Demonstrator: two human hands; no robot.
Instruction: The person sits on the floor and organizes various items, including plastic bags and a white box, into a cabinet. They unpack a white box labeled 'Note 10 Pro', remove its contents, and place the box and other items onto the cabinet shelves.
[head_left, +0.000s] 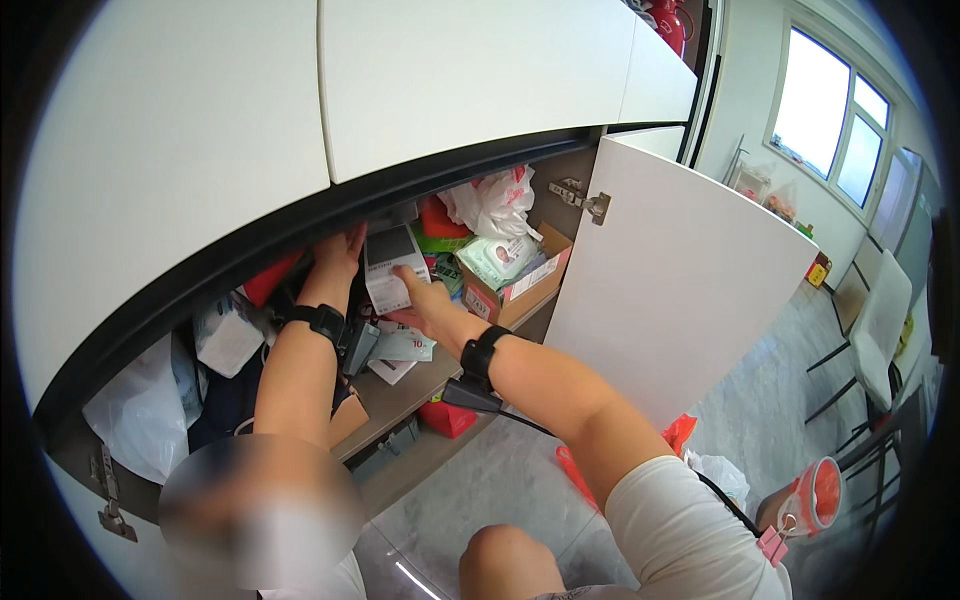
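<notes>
A white box (397, 281) with a dark panel and printed writing is gripped by my right hand (427, 302), thumb on its face and fingers beneath. It is inside the cabinet, above a brown shelf (435, 375). My left hand (341, 251) reaches in just left of the box; its fingertips are partly hidden under the dark cabinet edge, and what they touch is unclear. To the right of the box, a pack of wet wipes (499, 259) rests in an open cardboard box (551, 277). Flat packets (403, 343) lie below the right hand.
The white cabinet door (675, 270) stands open at right, on a metal hinge (581, 199). Plastic bags (491, 199) (142, 412) and a white package (227, 337) crowd the shelf. A red bag (448, 418) sits lower down. A lined trash bin (802, 499) and a chair (874, 337) stand at right.
</notes>
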